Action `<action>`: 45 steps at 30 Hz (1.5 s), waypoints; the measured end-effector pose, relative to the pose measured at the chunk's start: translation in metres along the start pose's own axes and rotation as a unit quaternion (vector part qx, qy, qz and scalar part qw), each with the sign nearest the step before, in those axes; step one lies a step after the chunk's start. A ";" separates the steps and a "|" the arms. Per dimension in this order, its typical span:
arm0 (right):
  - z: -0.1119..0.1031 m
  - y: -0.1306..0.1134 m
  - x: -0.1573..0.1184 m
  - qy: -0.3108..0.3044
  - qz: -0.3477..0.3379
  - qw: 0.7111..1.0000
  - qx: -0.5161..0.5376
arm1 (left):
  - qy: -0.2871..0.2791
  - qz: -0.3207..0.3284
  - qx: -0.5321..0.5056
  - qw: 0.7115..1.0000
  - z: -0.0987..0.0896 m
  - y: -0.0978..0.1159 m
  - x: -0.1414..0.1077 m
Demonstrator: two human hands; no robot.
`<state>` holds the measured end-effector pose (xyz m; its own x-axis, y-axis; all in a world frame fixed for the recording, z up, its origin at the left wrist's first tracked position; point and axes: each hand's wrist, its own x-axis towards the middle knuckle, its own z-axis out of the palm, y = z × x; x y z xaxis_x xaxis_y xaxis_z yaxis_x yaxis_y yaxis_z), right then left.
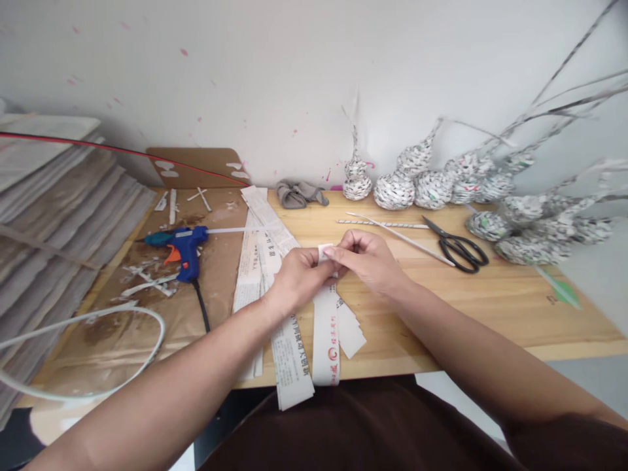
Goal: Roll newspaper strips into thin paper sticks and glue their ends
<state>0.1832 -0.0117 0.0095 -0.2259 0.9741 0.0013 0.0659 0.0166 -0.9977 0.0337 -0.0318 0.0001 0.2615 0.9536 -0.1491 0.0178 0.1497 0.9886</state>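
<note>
Paper strip (326, 320) is pinched in the grip of left hand (298, 278) and right hand (369, 263) — loose strips (294, 363) crowd beside it, glue gun (188, 252) lies left, scissors (445, 238) right.

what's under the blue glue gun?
A stained brown sheet, with whitish scraps beside the glue gun; whatever sits directly beneath its body is covered.

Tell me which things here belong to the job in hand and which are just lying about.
Likely the job: left hand, right hand, the paper strip they hold, nearby strips.
Apparently just lying about: glue gun, scissors, grey cloth.
</note>
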 end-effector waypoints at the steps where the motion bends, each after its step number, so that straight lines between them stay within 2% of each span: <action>1: -0.001 -0.001 0.000 -0.004 -0.003 1.000 -0.007 | -0.011 -0.005 -0.018 1.000 0.000 0.001 0.000; 5: -0.004 -0.004 0.000 -0.050 -0.022 0.998 -0.039 | -0.043 -0.024 -0.080 0.996 0.002 0.003 0.000; 8: -0.006 -0.003 -0.001 -0.041 -0.016 0.998 -0.039 | -0.054 -0.034 -0.093 0.994 0.003 0.003 0.000; 13: -0.003 -0.004 -0.002 -0.024 0.025 0.999 -0.004 | -0.056 -0.025 -0.060 0.996 0.003 0.001 0.000; 18: 0.000 -0.003 -0.003 -0.021 0.031 0.999 0.013 | -0.013 0.009 0.027 1.000 0.001 -0.004 -0.001; 23: 0.000 0.000 0.000 -0.034 0.032 0.997 0.057 | -0.034 -0.013 -0.025 0.999 0.003 0.000 0.000; 26: -0.005 0.000 0.005 0.025 -0.019 0.999 0.034 | -0.036 -0.050 -0.094 0.994 0.001 0.003 0.003; 29: -0.013 -0.001 0.012 0.063 -0.088 0.991 -0.074 | -0.015 -0.065 -0.131 0.989 -0.003 0.006 0.006; 31: -0.016 -0.002 0.020 0.037 -0.111 0.978 -0.175 | -0.003 -0.066 -0.142 0.988 -0.005 0.009 0.008; 34: -0.014 -0.007 0.046 0.010 -0.144 0.942 -0.304 | 0.010 -0.066 -0.153 0.986 -0.007 0.013 0.009; 37: -0.002 -0.013 0.088 0.030 -0.162 0.887 -0.432 | 0.026 -0.069 -0.160 0.984 -0.007 0.015 0.009; 40: 0.018 -0.014 0.128 0.048 -0.101 0.818 -0.564 | 0.037 -0.072 -0.161 0.984 -0.008 0.016 0.010; 42: 0.031 -0.012 0.144 0.008 -0.089 0.782 -0.617 | 0.036 -0.074 -0.163 0.983 -0.009 0.016 0.011; 45: 0.042 -0.006 0.152 -0.030 -0.111 0.763 -0.636 | 0.036 -0.074 -0.168 0.982 -0.010 0.017 0.011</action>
<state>0.1074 0.1268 0.0129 -0.4104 0.9041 0.1193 0.9009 0.4222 -0.1004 0.0273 -0.0159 0.0152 0.2109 0.9289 -0.3045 -0.2719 0.3550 0.8945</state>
